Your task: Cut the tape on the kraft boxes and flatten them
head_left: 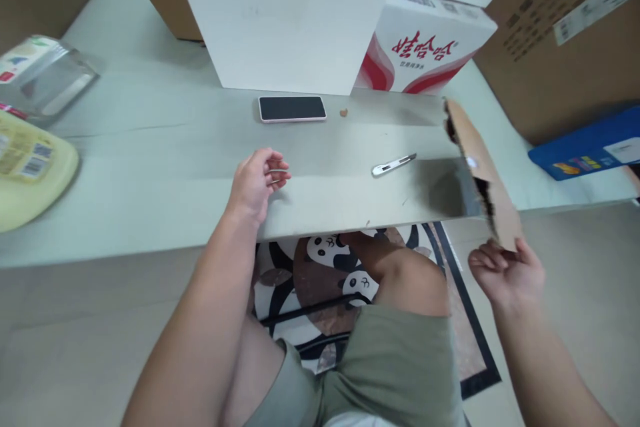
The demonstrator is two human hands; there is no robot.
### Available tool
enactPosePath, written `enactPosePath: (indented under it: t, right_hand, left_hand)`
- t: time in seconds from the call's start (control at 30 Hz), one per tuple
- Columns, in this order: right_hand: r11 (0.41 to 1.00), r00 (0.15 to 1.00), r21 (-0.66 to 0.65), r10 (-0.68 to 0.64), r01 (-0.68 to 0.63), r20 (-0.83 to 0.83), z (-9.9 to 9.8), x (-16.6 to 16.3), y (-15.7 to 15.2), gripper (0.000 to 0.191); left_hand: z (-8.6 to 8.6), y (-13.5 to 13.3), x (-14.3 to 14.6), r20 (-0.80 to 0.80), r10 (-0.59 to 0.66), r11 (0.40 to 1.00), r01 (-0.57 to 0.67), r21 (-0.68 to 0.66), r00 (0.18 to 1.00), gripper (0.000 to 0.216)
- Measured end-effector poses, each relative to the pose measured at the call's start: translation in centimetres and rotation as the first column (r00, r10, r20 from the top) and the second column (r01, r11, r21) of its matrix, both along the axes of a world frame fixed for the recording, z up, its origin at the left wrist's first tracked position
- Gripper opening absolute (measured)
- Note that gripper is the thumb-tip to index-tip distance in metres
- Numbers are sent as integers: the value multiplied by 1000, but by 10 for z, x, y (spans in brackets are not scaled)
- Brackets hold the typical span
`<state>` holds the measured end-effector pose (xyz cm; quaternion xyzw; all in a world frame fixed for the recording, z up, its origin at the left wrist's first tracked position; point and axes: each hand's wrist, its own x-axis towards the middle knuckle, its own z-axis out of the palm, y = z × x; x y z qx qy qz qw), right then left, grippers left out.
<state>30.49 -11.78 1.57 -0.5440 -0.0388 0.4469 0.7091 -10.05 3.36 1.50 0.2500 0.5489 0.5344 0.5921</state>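
Observation:
My right hand (507, 273) pinches the lower end of a torn cardboard piece (495, 180), which stands up tilted at the table's front edge. Its ragged edge faces left. My left hand (257, 180) hovers at the front of the table, fingers loosely curled and apart, with nothing visible in them. Between the two hands lies a white utility knife (394, 165), its tip pointing right. Beyond my left hand is a phone (293, 109) with a dark screen, lying flat. A small brown scrap (343, 113) sits just right of the phone.
White boxes, one with red print (425, 47), stand along the back of the pale table (150, 173). At the right are a large cardboard box (565, 33) and a blue package (590, 143). A yellow bottle (35, 170) and a clear plastic pack (47, 77) lie at the left.

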Motion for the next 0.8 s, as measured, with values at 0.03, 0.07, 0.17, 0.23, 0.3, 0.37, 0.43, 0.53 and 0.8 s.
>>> enactPosePath:
  t: [0.03,0.07,0.17,0.23,0.3,0.37,0.43,0.53,0.8]
  right_hand:
    - [1000,1000,-16,0,0,-23,-2,2,-2,17]
    - [1000,999,-22,-10,9,-38,-4,2,-3,16]
    - [1000,997,9,-12,13,-76,-8,-2,-6,5]
    - [999,995,39,13,-9,-97,-10,-5,-8,5]
    - [998,991,42,51,-46,-124,-10,-10,-11,8]
    - [993,982,28,120,-117,-145,-10,-16,-14,8]
    - [980,968,9,196,-197,-159,-9,-26,-18,8]
    - [954,939,12,296,-299,-173,-7,-46,-24,8]
    - [841,720,168,530,-515,-448,-13,-93,-36,13]
  left_hand:
    - [-1,1,1,-2,2,1000,-2,2,1000,20]
    - [-2,1,2,-5,3,1000,-3,4,1000,20]
    - [-5,3,6,-14,-12,1000,12,14,1000,20]
    - [-7,3,7,-27,-27,999,28,22,999,21]
    - [-7,4,9,-47,-50,998,51,35,998,20]
    - [-6,3,10,-65,-70,995,74,64,995,21]
    - [-4,2,11,-68,-89,989,96,111,994,22]
    - [-1,1,13,-29,-121,978,124,168,992,25]
    - [11,-13,9,-20,-192,879,181,441,981,60]
